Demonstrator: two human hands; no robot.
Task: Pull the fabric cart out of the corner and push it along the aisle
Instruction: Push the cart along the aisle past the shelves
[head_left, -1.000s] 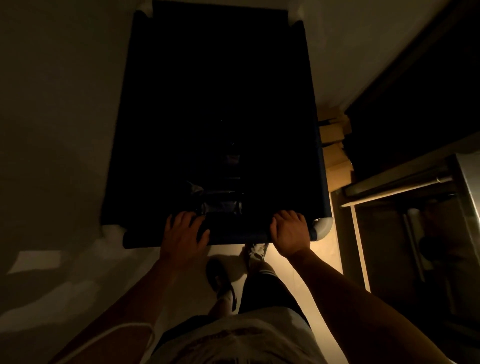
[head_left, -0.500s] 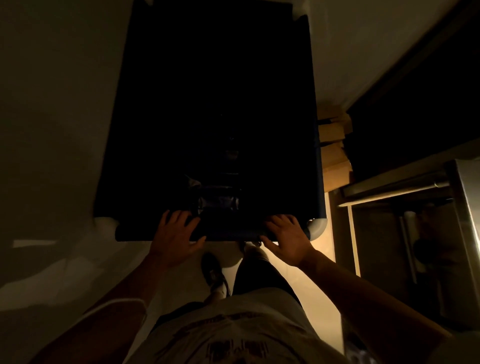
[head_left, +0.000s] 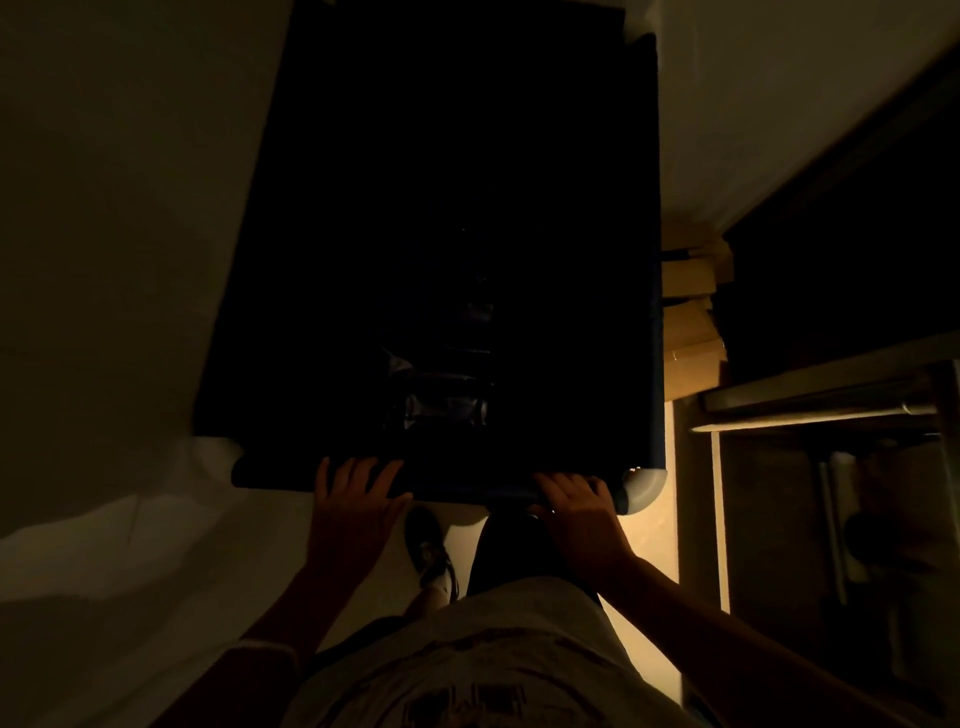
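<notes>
Pretty dark shot, but the fabric cart (head_left: 457, 234) fills the middle of the view, with both hands on its near rim. Left hand (head_left: 353, 512) has its fingers spread flat over the rim, pressing more than gripping. Right hand (head_left: 582, 512) curls its fingers over the rim by the cart's pale corner tube (head_left: 644, 486). Cardboard boxes (head_left: 693, 332) sit just right of the cart. Looks like the pushing part's underway; how much aisle is left, can't tell.
</notes>
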